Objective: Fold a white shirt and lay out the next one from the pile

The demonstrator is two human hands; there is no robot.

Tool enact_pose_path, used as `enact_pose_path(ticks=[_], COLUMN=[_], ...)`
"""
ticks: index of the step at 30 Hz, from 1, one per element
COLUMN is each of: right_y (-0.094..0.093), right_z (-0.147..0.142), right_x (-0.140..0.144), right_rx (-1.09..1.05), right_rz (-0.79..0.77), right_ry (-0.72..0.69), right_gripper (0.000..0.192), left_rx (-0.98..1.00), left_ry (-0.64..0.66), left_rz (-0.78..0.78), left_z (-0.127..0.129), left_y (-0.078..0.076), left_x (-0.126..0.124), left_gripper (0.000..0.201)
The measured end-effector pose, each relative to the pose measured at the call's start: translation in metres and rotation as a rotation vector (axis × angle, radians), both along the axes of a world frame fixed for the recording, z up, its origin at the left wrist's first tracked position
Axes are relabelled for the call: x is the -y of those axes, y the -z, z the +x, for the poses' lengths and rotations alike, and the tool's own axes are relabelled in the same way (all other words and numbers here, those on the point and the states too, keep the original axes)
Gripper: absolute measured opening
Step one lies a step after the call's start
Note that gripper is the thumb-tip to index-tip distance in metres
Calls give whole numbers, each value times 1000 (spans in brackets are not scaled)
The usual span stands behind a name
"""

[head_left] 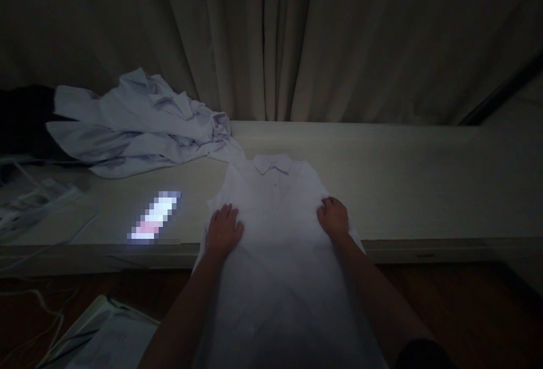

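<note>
A white collared shirt point(275, 244) lies front side up, its collar at the far end and its lower part hanging over the near edge toward me. My left hand point(223, 227) rests on the left side of the shirt below the shoulder, fingers stretched over the cloth. On the opposite side, my right hand point(334, 216) has its fingers curled in at the shirt's edge, gripping the fabric. The sleeves are mostly out of sight, beside or beneath the body of the shirt.
The shirt's upper part is on a pale ledge point(403, 182) in front of curtains point(237, 35). To the left are a heap of white clothes point(144, 120), dark cloth point(23, 123), a lit phone point(155, 217), a clear plastic bag point(34, 199) and cables point(55, 247). Papers point(112, 338) sit lower left.
</note>
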State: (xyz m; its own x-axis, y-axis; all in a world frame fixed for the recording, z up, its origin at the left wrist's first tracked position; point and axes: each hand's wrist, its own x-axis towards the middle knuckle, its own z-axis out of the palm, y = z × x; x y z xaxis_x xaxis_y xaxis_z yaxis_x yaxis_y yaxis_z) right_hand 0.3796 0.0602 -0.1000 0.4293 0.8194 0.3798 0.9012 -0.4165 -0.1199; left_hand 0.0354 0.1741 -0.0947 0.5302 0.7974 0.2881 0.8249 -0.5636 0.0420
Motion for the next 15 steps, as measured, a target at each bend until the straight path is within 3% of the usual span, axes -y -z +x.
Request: enact_pose_path(ticks=[8, 15], right_y=[0, -5], right_z=[0, -6], right_x=[0, 2], right_rx=[0, 74], right_rz=[-3, 22], right_ry=[12, 2], right_gripper=[32, 43], left_rx=[-14, -22], left_ry=[7, 8], left_rz=[79, 46], left_z=[0, -1], left_y=[3, 5], left_x=[0, -1], left_gripper=[49, 49])
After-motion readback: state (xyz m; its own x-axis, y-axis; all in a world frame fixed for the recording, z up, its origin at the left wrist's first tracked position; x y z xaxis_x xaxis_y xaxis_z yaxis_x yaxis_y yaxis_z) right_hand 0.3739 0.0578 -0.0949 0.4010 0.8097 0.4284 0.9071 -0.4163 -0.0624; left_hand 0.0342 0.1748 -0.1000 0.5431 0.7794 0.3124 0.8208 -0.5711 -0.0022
